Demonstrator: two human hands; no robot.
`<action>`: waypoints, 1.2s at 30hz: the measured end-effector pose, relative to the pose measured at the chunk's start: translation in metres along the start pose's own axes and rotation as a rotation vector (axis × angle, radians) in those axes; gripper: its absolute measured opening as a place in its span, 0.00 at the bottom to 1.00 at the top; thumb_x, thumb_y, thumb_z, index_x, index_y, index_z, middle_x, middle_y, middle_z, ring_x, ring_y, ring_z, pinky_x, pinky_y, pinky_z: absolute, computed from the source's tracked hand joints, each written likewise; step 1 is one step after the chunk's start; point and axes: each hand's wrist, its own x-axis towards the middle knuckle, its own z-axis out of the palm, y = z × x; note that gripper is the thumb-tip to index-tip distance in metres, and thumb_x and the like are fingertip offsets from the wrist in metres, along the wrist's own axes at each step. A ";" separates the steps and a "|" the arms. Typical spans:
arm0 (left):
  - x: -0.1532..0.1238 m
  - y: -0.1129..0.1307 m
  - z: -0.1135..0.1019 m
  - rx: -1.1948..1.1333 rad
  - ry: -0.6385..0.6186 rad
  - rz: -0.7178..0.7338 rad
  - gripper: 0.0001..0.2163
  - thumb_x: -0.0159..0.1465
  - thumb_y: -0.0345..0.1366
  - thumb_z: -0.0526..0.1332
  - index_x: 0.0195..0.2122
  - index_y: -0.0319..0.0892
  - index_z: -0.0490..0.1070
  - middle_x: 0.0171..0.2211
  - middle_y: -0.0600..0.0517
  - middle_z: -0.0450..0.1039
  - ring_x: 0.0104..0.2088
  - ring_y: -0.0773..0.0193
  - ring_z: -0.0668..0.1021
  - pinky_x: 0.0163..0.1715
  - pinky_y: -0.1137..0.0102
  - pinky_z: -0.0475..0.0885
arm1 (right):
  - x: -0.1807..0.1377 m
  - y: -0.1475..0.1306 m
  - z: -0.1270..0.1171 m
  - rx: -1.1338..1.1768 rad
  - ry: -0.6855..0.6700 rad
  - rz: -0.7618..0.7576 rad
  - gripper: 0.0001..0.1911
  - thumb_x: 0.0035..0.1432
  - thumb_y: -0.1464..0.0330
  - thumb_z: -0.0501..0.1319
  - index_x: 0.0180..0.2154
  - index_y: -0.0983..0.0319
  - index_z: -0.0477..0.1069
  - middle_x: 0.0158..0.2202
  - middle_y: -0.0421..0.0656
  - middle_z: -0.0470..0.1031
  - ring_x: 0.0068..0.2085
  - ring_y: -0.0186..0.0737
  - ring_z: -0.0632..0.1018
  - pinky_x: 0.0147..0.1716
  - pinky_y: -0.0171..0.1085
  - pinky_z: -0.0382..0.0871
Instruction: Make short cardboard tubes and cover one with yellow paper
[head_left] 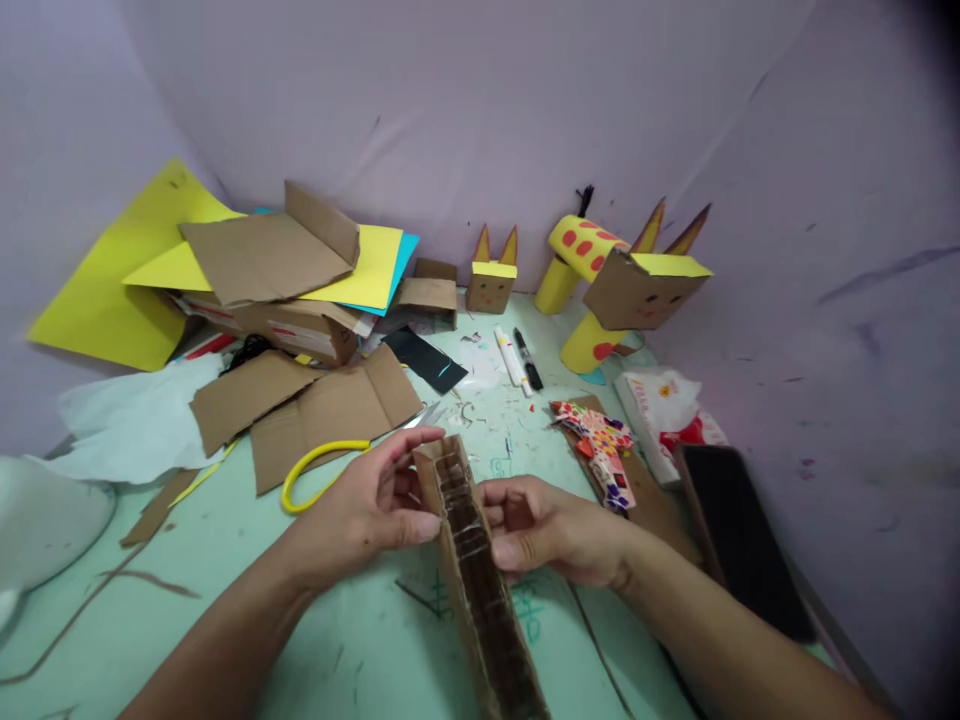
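A long brown cardboard strip (480, 580), folded into a trough with glue-like ridges inside, stands on edge over the pale green table (225, 600). My left hand (371, 505) pinches its left wall near the far end, thumb and fingers closed on it. My right hand (547, 530) grips the right wall from the other side. Yellow-handled scissors (322, 462) lie just beyond my left hand.
Cardboard sheets (315, 405) and yellow paper (120, 290) are piled at back left. Two cardboard animals (630, 285) (491, 280) stand by the wall, markers (517, 358) before them. A sticker-covered scrap (600, 445), tissue pack (664, 415) and dark phone (739, 535) lie at right.
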 end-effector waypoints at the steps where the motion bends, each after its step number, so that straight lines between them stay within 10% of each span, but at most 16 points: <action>1: 0.002 -0.004 0.001 -0.068 0.008 -0.007 0.33 0.48 0.35 0.69 0.55 0.45 0.58 0.45 0.48 0.70 0.44 0.58 0.74 0.39 0.68 0.70 | 0.001 0.001 0.000 0.018 0.019 0.004 0.26 0.33 0.65 0.76 0.37 0.66 0.75 0.30 0.39 0.74 0.27 0.28 0.73 0.22 0.25 0.64; 9: 0.013 -0.015 0.014 -0.159 0.150 -0.042 0.33 0.49 0.38 0.69 0.56 0.42 0.61 0.40 0.47 0.71 0.21 0.74 0.69 0.12 0.80 0.60 | 0.012 0.017 0.004 0.097 0.066 -0.168 0.29 0.35 0.63 0.76 0.42 0.67 0.75 0.33 0.47 0.80 0.30 0.33 0.78 0.27 0.28 0.68; 36: 0.015 -0.017 0.024 -0.068 0.255 -0.080 0.21 0.49 0.35 0.67 0.44 0.35 0.68 0.25 0.55 0.68 0.15 0.76 0.66 0.08 0.81 0.61 | 0.012 0.026 -0.004 0.008 0.078 -0.191 0.23 0.42 0.65 0.72 0.41 0.69 0.77 0.33 0.50 0.81 0.33 0.40 0.80 0.39 0.40 0.71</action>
